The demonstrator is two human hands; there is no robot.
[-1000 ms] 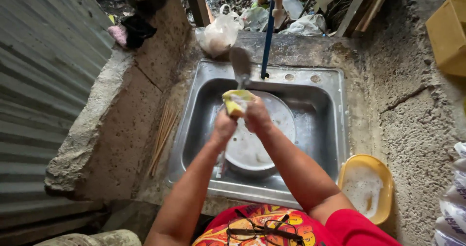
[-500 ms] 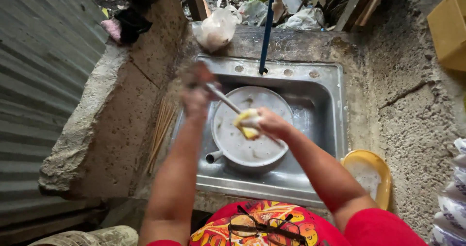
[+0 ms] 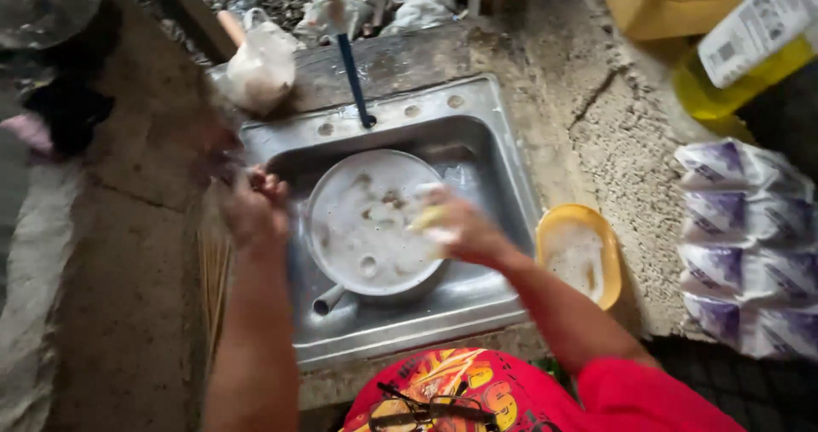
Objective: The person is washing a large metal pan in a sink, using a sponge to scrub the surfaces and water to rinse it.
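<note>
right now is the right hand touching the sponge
Touching: the head view shows the right hand wrapped around the yellow sponge, above the soapy pan.

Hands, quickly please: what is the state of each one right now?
Left hand: closed in a fist at the sink's left rim; what it grips is blurred.
Right hand: closed on a yellow sponge, over the soapy pan.

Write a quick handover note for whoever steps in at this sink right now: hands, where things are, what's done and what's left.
Left hand: closed at the sink's left rim; what it holds is blurred.
Right hand: gripping a yellow sponge over the pan's right edge.
Pan: sits in the sink, full of sudsy water with bits floating, stub handle toward the person.
Yellow bowl: on the ledge right of the sink, soapy inside.
Done: pan is soaped.
Left: by the look of it, scrubbing and rinsing the pan.
</note>
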